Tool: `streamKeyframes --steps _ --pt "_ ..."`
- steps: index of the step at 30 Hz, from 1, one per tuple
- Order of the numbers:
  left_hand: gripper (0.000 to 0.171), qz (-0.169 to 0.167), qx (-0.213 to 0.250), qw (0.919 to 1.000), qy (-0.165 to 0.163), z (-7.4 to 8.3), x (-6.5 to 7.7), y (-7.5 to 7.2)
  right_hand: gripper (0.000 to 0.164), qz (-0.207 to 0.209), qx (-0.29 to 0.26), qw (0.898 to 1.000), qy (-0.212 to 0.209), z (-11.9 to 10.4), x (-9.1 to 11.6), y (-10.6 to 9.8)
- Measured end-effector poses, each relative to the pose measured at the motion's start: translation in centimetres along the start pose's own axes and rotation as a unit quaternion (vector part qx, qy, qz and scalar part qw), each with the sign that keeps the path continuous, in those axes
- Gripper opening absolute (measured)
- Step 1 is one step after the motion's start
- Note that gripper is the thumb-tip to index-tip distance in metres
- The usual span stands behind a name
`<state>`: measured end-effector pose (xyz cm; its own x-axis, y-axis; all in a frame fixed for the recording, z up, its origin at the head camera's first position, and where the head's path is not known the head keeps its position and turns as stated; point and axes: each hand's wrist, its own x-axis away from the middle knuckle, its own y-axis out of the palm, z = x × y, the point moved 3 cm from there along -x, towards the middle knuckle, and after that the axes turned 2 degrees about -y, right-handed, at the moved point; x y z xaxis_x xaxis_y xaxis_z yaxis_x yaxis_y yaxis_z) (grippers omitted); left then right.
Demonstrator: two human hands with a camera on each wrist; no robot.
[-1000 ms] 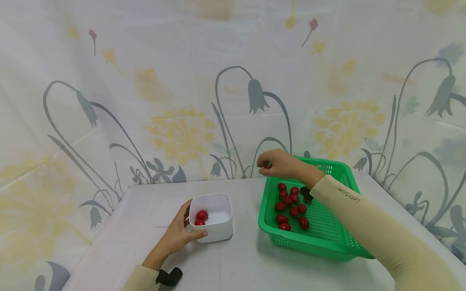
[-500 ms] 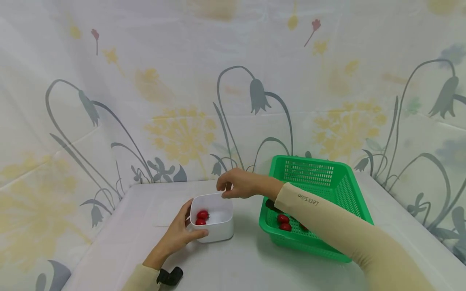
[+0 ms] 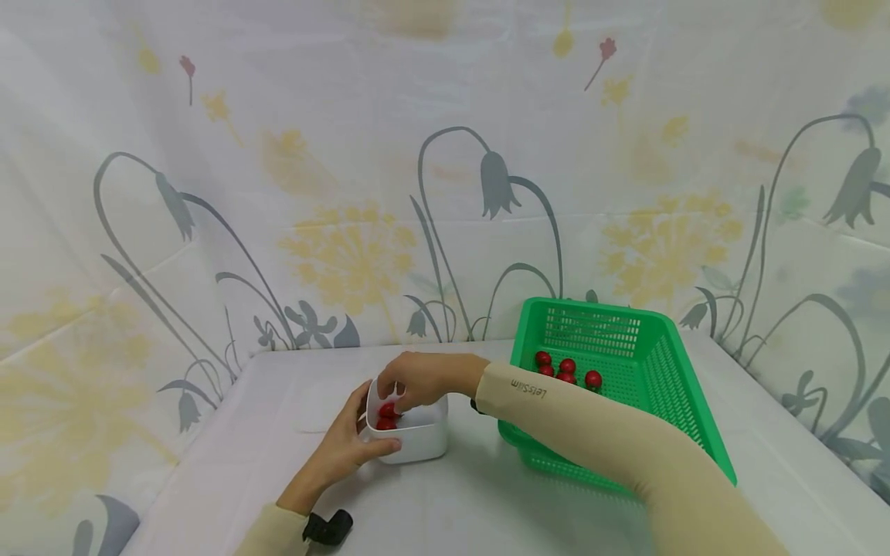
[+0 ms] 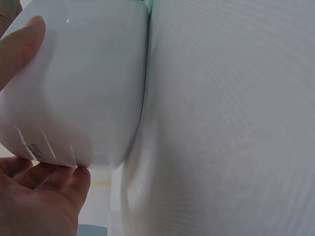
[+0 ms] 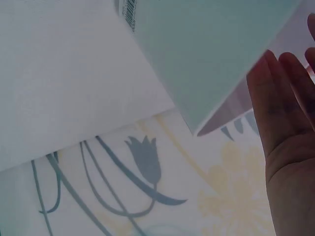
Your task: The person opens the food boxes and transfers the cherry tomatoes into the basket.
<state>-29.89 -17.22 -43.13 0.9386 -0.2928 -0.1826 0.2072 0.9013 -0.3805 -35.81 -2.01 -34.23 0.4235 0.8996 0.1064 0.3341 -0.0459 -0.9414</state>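
Note:
In the head view my left hand [image 3: 346, 440] grips the near left side of a small white square container [image 3: 417, 444]. In the left wrist view its thumb [image 4: 24, 46] lies along one wall and several fingertips press the opposite side. Red cherry tomatoes [image 3: 386, 424] lie in the container's left part. My right hand [image 3: 420, 380] reaches over the far rim, fingers bent down inside, fingertips right by the tomatoes; I cannot tell whether it holds one. In the right wrist view its fingers [image 5: 266, 93] extend past the container's edge.
A green perforated basket [image 3: 667, 386] stands at the right, with several tomatoes [image 3: 566, 367] showing; the right sleeve [image 3: 570, 425] crosses above it and hides part. The white table [image 3: 445, 517] meets a flower-patterned sheet [image 3: 445, 232] at the back.
My right hand has moved left and down, from over the green basket's left edge into the white container. The left hand keeps its hold and the container stays in place.

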Motion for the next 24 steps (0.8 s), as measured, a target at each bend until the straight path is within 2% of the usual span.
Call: streamKeyframes --steps 5,8,12,18,22,24 --pt "0.102 0.001 -0.009 1.0000 0.005 0.0 0.0 0.1 0.024 -0.024 0.009 1.000 0.009 0.3 -0.8 1.3" --pt "0.103 0.000 -0.013 0.9999 0.007 0.0 -0.1 0.1 0.025 -0.030 0.009 0.999 -0.008 0.1 -1.0 1.7" --pt "0.103 -0.003 -0.015 0.9998 0.011 -0.1 -0.1 0.2 0.019 -0.025 0.012 0.999 -0.038 -0.4 -1.4 2.0" --pt "0.104 -0.003 -0.009 1.0000 0.003 -0.1 0.0 0.1 0.015 -0.036 0.031 0.996 -0.072 -0.4 -2.2 2.8" --pt "0.104 -0.002 -0.005 1.0000 0.003 -0.2 0.0 0.0 0.017 -0.045 0.042 0.995 -0.079 -0.3 -2.5 3.1" --pt "0.103 -0.002 -0.004 1.0000 0.005 -0.2 0.0 0.0 0.017 -0.049 0.055 0.995 -0.067 -0.3 -2.6 3.3"
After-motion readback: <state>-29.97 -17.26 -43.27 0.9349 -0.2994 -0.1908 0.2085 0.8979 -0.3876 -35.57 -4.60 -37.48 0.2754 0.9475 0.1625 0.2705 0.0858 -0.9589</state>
